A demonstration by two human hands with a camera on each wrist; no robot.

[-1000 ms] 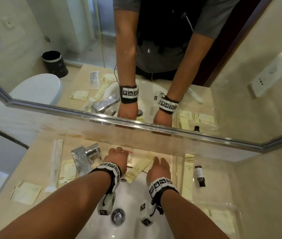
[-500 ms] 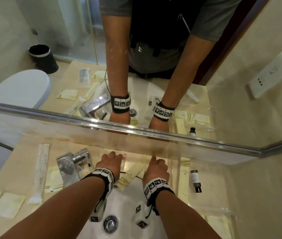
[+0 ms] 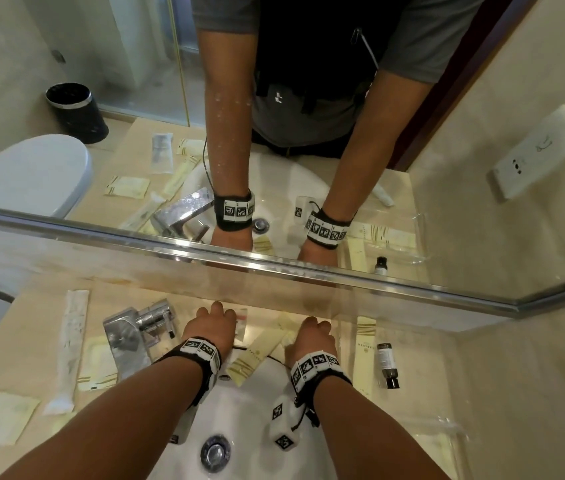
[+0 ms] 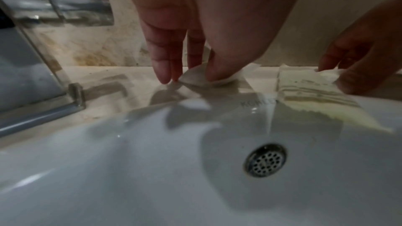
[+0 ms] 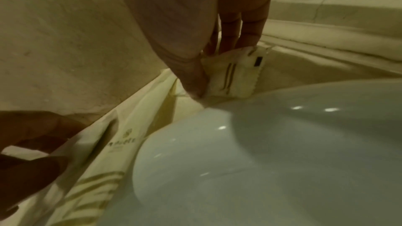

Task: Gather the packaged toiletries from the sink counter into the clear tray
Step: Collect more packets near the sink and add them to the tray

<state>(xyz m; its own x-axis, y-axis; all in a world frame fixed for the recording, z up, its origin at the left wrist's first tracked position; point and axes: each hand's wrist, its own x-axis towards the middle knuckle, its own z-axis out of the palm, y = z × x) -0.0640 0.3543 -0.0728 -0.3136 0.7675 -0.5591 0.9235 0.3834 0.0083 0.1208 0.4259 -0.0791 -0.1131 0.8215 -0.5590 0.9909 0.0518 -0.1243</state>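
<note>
Your left hand [image 4: 195, 44] and right hand [image 5: 208, 54] pinch only corners of 2 thin sachets [image 5: 237, 75], which can slip into the basin [image 3: 239, 403].

Cream packets [image 3: 252, 359] bear gold stripes, the basin [image 3: 246, 403] is white, the bottle [image 3: 387, 364] dark brown.

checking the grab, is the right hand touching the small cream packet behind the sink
Touching. The right wrist view shows the right hand pinching the cream packet, thumb on its front face and fingers behind its top edge.
</note>
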